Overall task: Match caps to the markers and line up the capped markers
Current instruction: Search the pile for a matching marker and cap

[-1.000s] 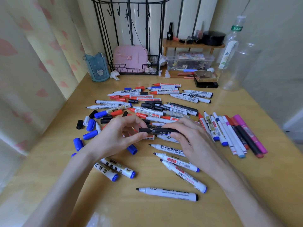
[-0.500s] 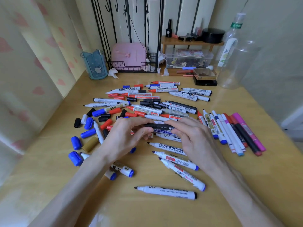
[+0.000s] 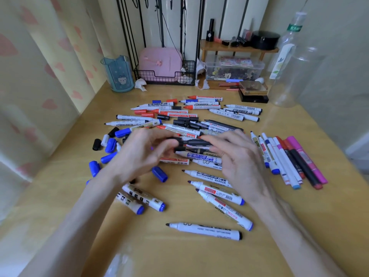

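Raised slightly, the black marker (image 3: pixel 197 143) is clamped in both grips — left hand (image 3: pixel 139 154) seemingly seating its cap (image 3: pixel 176 141), right hand (image 3: pixel 241 156) bracing; next, the row (image 3: pixel 289 160).

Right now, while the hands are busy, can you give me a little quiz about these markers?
1. True or false: the left hand and the right hand both hold one black marker.
2. What colour is the loose cap beside the left wrist? A red, B blue, C pink.
3. Fill in: the neat row of markers lies next to the ___ hand.
Key: 1 true; 2 B; 3 right.
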A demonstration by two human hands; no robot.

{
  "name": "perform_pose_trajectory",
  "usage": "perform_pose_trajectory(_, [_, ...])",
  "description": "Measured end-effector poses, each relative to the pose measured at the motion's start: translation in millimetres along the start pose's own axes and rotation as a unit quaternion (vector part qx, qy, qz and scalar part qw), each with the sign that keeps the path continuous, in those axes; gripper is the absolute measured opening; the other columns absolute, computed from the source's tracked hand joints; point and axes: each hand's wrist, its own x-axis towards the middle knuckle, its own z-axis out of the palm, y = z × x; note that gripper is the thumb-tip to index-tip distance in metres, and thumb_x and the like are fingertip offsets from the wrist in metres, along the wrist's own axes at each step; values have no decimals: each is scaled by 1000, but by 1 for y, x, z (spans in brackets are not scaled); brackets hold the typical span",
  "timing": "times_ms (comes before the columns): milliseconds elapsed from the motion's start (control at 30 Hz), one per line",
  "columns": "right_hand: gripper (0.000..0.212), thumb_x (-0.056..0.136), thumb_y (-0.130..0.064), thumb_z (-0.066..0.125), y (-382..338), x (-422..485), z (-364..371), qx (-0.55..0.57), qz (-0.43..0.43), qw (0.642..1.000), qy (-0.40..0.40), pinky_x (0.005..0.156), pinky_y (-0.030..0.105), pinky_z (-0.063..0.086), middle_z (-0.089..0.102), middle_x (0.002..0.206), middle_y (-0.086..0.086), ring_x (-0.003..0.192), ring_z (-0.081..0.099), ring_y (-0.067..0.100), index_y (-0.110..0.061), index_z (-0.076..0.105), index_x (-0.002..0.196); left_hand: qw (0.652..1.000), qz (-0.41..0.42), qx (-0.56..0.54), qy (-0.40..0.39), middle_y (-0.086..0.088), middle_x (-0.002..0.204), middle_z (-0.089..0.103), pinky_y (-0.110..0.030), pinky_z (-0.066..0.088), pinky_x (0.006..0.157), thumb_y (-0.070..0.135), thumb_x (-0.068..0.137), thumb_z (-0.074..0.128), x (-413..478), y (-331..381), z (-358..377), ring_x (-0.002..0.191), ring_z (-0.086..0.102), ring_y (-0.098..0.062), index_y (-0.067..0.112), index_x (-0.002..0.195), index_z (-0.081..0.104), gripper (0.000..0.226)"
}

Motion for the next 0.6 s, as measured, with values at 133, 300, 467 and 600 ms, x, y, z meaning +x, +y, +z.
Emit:
perform_pose_trajectory(133, [53, 84, 22, 60, 23, -3, -14, -22, 9, 998, 58, 82, 42, 55, 70, 99, 6, 94, 60, 25, -8, 73, 126, 995, -63, -78, 16, 6, 80, 78, -20, 59, 74, 12, 99, 66, -7, -19, -31, 74, 73, -7, 17, 107, 76, 13])
perform_pose_trajectory(300, [37, 94, 0, 67, 13, -6, -1, 11, 33, 999, -23, 94, 32, 47, 71, 105, -3, 100, 60, 17, -17, 73, 127, 996, -5, 57, -66, 18, 100, 71, -18, 52, 81, 30, 92, 78, -14, -20, -16, 95, 67, -1, 33, 108, 79, 17])
perform_pose_trajectory(467, [29, 100, -14, 64, 7, -9, 8, 0, 49, 997, -67, 98, 37, 45, 68, 109, -11, 110, 60, 13, -24, 70, 127, 990, 24, 113, -79, 18, 104, 58, -37, 51, 92, 42, 87, 78, -24, -28, -2, 109, 56, -11, 44, 111, 78, 24])
perform_pose_trajectory(600, [30, 101, -11, 64, 5, -11, 9, -4, 73, 996, -53, 98, 39, 47, 69, 112, -9, 111, 60, 12, -24, 70, 127, 986, 38, 133, -95, 20, 105, 56, -36, 50, 95, 48, 87, 77, -24, -27, 5, 110, 52, -10, 43, 115, 77, 28])
